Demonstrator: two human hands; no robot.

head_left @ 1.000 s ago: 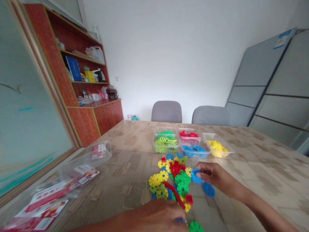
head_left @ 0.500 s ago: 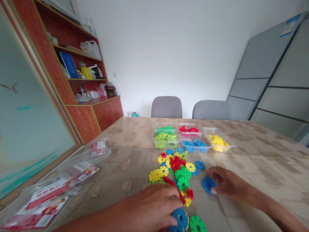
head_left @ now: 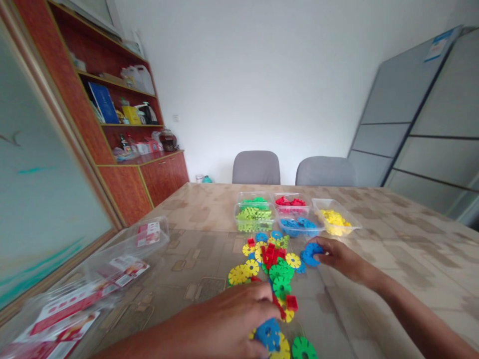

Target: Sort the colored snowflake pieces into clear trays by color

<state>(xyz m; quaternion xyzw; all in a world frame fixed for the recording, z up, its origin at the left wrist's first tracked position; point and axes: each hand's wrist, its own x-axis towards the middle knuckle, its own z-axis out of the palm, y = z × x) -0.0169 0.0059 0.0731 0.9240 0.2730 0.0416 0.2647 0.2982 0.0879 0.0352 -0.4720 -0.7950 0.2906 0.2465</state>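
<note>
Bare left hand [head_left: 228,319]; bare right hand [head_left: 339,255]; forearms uncovered

Left hand [head_left: 228,323] and right hand [head_left: 337,255] both pinching.

A heap of toy discs [head_left: 277,271] lies on the table [head_left: 404,249]; tubs [head_left: 256,219] stand just behind it, packets [head_left: 123,264] to its left, chairs [head_left: 256,167] at the far edge.

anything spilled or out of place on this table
Yes: a multicoloured heap of toothed plastic discs lies loose on the patterned table, before clear plastic tubs holding single colours. The left hand grips a blue disc, the right hand another.
</note>
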